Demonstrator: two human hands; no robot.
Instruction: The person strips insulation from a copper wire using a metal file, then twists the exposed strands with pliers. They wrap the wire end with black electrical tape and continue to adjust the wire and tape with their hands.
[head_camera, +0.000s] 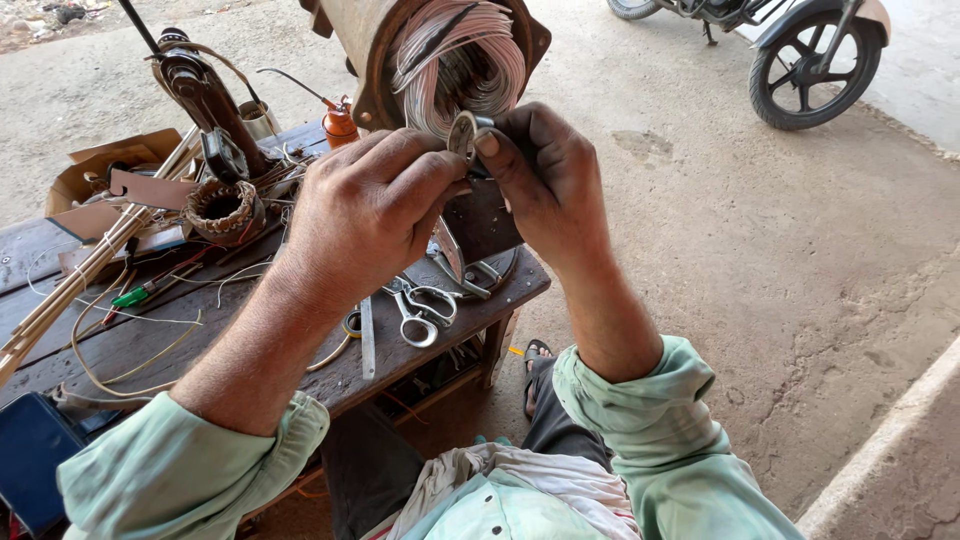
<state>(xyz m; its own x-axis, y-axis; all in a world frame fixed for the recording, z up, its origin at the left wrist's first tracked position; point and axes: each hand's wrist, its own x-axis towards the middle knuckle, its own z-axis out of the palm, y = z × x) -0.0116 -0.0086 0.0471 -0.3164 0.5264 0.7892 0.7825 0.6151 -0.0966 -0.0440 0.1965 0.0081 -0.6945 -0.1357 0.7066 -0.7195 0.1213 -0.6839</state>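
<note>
— Head view: where are the hands?
— Upper centre; left hand (375, 205) and right hand (545, 175), fingers curled, pinch a small metal ring (462, 135) before the motor stator (455, 60).
— Below?
— Scissors (420, 305) on the workbench (120, 340).

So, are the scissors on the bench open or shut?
Open. The scissors lie flat on the wooden bench with their two finger loops spread apart; the blades run under the left hand, so they are partly hidden.
</note>
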